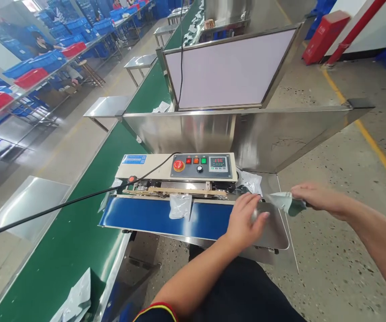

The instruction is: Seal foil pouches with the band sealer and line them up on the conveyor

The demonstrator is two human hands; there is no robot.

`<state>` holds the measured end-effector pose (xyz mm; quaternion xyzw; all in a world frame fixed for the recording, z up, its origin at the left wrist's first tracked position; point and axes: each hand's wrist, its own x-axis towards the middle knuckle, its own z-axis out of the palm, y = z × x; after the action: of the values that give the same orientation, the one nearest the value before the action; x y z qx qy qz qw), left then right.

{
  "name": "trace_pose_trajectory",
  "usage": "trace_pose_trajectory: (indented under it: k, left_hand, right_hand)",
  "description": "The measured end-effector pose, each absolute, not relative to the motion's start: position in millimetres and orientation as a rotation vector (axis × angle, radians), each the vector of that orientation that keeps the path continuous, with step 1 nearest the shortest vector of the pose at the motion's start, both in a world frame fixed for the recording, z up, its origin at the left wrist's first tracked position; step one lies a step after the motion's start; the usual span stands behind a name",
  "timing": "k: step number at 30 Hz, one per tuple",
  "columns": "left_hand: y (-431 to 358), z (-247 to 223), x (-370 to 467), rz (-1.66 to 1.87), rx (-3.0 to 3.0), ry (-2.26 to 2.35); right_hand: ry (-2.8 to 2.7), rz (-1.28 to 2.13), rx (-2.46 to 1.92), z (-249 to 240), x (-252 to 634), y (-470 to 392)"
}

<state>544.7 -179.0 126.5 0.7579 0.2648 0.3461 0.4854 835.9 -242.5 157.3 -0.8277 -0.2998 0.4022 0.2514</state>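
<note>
My right hand (315,195), smeared by motion, grips a pale grey-green plastic pouch (287,203) beyond the right end of the sealing machine. My left hand (246,221) hovers over the right end of the blue conveyor belt (146,215), thumb apart from the curved fingers. A pale patch shows between them, too unclear to name. The band sealer (146,167) has a control panel with a red stop button (178,165) and a lit display. One clear-white pouch (180,206) hangs from the sealing band over the belt. Another white pouch (250,181) lies at the machine's right end.
A green conveyor (112,147) runs along the left, carrying a silvery pouch (75,297) near me. A black cable (79,200) crosses it. Steel panels (193,132) stand behind the machine. Blue and red bins (32,78) line a far bench; people are there.
</note>
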Motion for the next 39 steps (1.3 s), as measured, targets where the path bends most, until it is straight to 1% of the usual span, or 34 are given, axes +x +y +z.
trace_pose_trajectory:
  k: [1, 2, 3, 5, 7, 10, 13, 15, 17, 21, 24, 26, 30, 33, 36, 39]
  left_hand:
    - [-178, 128, 556, 0.818, 1.863, 0.566]
    - [-178, 127, 565, 0.797, 1.850, 0.507]
    - [-179, 126, 571, 0.780, 1.809, 0.485]
    - [-185, 119, 573, 0.756, 1.659, 0.569]
    - [-192, 108, 566, 0.724, 1.440, 0.739]
    - [-200, 88, 551, 0.644, 1.153, 0.881]
    - [-199, 73, 541, 0.588, 1.013, 1.004]
    - [-192, 65, 538, 0.586, 0.896, 1.133]
    - [-181, 60, 536, 0.614, 0.756, 1.223]
    - [-155, 58, 526, 0.709, 0.611, 1.298]
    - [-137, 62, 504, 0.765, 0.601, 1.345]
    - [-131, 67, 483, 0.811, 0.611, 1.371]
    - [-138, 80, 442, 1.066, 0.699, 1.514]
    - [-154, 91, 427, 1.205, 0.854, 1.537]
    - [-169, 100, 432, 1.148, 1.070, 1.376]
    - [-174, 108, 458, 1.060, 1.369, 1.146]
  right_hand:
    - [-0.808, 1.316, -2.128, 169, 824, -248]
    - [-0.795, 1.465, -2.000, 178, 812, -253]
    - [-0.776, 1.507, -1.890, 184, 798, -258]
    - [-0.723, 1.335, -1.746, 185, 773, -270]
    - [-0.666, 1.171, -1.679, 172, 749, -284]
    - [-0.553, 1.020, -1.793, 136, 720, -305]
    - [-0.354, 0.868, -1.978, 103, 700, -312]
    - [-0.225, 0.868, -1.996, 88, 692, -305]
    - [-0.149, 0.913, -1.921, 78, 684, -291]
    - [-0.207, 1.028, -1.849, 67, 666, -251]
    - [-0.337, 1.116, -1.909, 63, 669, -226]
    - [-0.414, 1.107, -2.019, 63, 689, -210]
    - [-0.634, 0.973, -2.470, 60, 747, -174]
    - [-0.871, 0.983, -2.687, 61, 772, -148]
    - [-1.065, 0.966, -2.697, 78, 780, -143]
    - [-1.205, 0.891, -2.656, 116, 787, -164]
